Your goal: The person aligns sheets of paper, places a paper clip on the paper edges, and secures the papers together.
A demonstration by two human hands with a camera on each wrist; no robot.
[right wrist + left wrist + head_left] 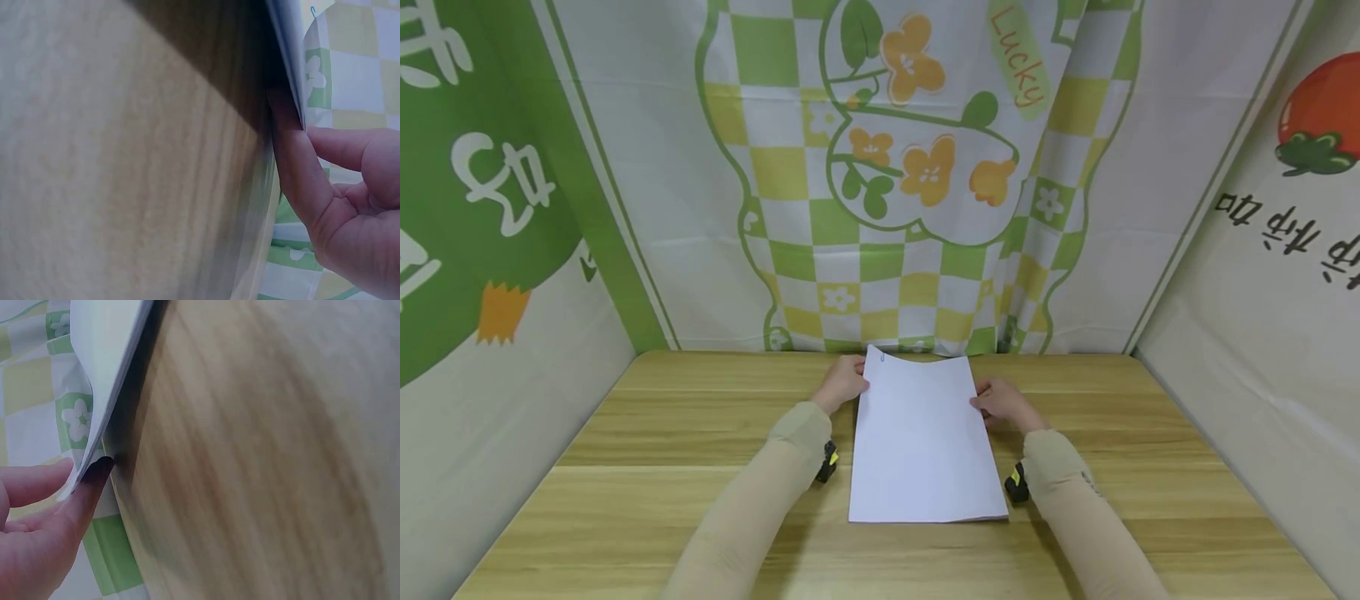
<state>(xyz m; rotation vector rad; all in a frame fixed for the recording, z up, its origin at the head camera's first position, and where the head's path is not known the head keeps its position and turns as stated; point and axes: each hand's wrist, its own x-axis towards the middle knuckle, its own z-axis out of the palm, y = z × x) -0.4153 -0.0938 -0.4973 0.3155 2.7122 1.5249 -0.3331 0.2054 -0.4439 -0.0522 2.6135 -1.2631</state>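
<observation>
A thin stack of white paper sheets (925, 442) lies lengthwise in front of me, its far end raised and bowed near the back edge of the table. A small blue paper clip (882, 357) sits at the far left corner of the paper; its tip also shows in the right wrist view. My left hand (841, 383) pinches the left edge near that corner, one digit above and one beneath. On the opposite edge, a little nearer to me, my right hand (1003, 402) pinches the sheets, fingers tucked partly underneath and hidden there.
The wooden table (700, 417) extends on both sides of the paper. Behind it hangs a checkered curtain (880, 283), meeting the table's back edge. Printed cloth walls stand at left and right. A black device (1017, 485) is strapped at the right wrist, another (826, 463) at the left.
</observation>
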